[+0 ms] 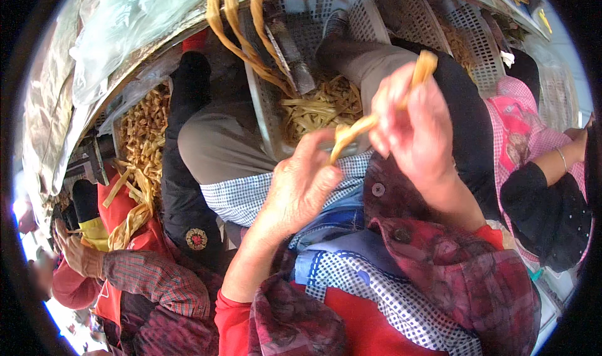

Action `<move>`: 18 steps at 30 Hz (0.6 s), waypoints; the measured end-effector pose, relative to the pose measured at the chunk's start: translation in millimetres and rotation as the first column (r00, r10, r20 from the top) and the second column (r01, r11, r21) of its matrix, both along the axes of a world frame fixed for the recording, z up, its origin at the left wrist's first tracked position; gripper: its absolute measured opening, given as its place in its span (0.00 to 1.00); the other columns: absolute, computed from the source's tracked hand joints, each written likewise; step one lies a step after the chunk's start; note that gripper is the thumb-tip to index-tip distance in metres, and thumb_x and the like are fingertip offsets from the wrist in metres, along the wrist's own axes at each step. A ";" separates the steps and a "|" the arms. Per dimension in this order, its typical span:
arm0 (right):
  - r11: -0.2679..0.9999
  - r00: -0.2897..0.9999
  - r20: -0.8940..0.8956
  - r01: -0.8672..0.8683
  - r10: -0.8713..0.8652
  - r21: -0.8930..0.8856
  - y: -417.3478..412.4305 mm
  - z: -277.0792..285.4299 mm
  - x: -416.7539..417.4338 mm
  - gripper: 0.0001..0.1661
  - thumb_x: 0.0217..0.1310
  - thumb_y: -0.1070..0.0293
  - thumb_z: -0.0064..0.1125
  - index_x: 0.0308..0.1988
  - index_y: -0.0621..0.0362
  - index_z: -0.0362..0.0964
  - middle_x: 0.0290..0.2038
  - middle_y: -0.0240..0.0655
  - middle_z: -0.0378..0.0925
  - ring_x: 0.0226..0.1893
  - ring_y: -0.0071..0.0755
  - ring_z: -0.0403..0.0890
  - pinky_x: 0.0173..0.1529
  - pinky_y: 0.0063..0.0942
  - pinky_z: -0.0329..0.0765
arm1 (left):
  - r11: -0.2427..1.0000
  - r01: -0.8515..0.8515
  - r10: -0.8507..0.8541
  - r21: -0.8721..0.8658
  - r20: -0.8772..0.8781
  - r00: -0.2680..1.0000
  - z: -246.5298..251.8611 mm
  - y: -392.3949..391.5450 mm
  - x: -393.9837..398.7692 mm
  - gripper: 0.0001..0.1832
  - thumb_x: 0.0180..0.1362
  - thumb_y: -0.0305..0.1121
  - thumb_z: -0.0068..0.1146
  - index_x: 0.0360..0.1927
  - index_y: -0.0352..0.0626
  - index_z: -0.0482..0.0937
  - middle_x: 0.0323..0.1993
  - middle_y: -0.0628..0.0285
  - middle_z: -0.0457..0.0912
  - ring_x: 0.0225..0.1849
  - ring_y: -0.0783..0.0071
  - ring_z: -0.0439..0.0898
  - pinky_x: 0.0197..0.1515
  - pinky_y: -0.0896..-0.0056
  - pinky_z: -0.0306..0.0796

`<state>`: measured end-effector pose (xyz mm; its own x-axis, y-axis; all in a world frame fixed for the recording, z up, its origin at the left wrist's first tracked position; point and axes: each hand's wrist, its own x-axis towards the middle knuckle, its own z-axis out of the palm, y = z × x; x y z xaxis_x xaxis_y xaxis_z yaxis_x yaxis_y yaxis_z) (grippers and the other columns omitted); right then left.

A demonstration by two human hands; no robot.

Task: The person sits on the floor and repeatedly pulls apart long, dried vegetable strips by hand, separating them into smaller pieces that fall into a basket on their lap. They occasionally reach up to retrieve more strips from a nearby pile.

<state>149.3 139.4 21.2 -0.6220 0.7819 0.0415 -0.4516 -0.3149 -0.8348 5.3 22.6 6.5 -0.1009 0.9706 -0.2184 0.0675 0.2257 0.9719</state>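
A yellow-brown, pliable strip (360,124) stretches between my two hands, looped or twisted near its left end. My right hand (416,120), blurred by motion, grips it, and a flat end sticks up above the fingers. The lower end sits at the thumb and forefinger of my left hand (303,184); their exact contact is partly hidden. Below both hands, between the knees, stands a white perforated plastic crate (259,106) with a heap of similar strips (324,106) inside. Long strips (235,26) hang from the table edge into it, beside a flat metal piece (294,62).
A plastic-covered table (136,31) curves across the top. At left, a container holds short yellow-brown pieces (146,125); a co-worker's hand (77,252) is below it. Another co-worker's arm (557,163) is at right, near more perforated crates (475,41).
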 end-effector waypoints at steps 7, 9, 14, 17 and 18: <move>0.958 0.995 -0.031 -0.096 0.091 -0.269 -1.1 1.7 10.4 0.18 0.70 0.54 0.41 0.29 0.54 0.60 0.20 0.30 0.60 0.16 0.16 0.56 0.16 0.14 0.59 | 0.997 -0.005 0.020 0.078 -0.197 0.980 -2.8 -6.6 1.8 0.07 0.63 0.29 0.50 0.34 0.36 0.75 0.25 0.54 0.75 0.25 0.57 0.75 0.29 0.64 0.69; 0.985 0.989 0.044 -0.134 0.140 -0.108 2.3 -3.1 3.8 0.18 0.70 0.56 0.42 0.29 0.56 0.61 0.20 0.29 0.61 0.16 0.16 0.57 0.17 0.14 0.60 | 0.992 -0.038 0.074 0.121 -0.317 0.946 -13.0 -6.5 -1.4 0.07 0.60 0.29 0.52 0.40 0.38 0.74 0.26 0.54 0.76 0.28 0.57 0.78 0.31 0.64 0.72; 0.858 0.808 0.492 0.033 -0.325 0.512 65.1 -33.6 -59.7 0.14 0.68 0.66 0.48 0.40 0.63 0.77 0.27 0.30 0.78 0.22 0.13 0.73 0.26 0.14 0.72 | 0.907 -0.349 0.416 0.234 -0.614 0.671 -28.8 59.5 -62.7 0.11 0.62 0.34 0.54 0.28 0.37 0.74 0.15 0.53 0.70 0.15 0.70 0.70 0.20 0.67 0.65; 0.543 0.614 0.437 -0.017 -0.657 0.840 85.7 -58.8 -92.9 0.12 0.63 0.64 0.54 0.38 0.61 0.79 0.28 0.37 0.82 0.25 0.27 0.81 0.30 0.23 0.76 | 0.880 -0.433 0.475 0.197 -0.334 0.814 -60.6 78.5 -82.5 0.14 0.65 0.40 0.49 0.29 0.41 0.75 0.17 0.72 0.67 0.20 0.84 0.61 0.21 0.77 0.58; 0.573 0.586 0.508 -0.089 -0.632 0.815 84.6 -61.7 -88.5 0.12 0.62 0.64 0.55 0.38 0.61 0.79 0.28 0.38 0.82 0.26 0.31 0.82 0.31 0.26 0.76 | 0.890 -0.451 0.455 0.066 -0.181 0.872 -72.2 71.5 -72.1 0.14 0.65 0.41 0.48 0.30 0.43 0.74 0.17 0.74 0.65 0.20 0.84 0.59 0.21 0.78 0.56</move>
<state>60.8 224.0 -40.4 -0.4671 0.8192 0.3328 0.4358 0.5408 -0.7195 -66.8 94.2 -65.7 -0.5675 0.8127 -0.1323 0.1431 0.2555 0.9562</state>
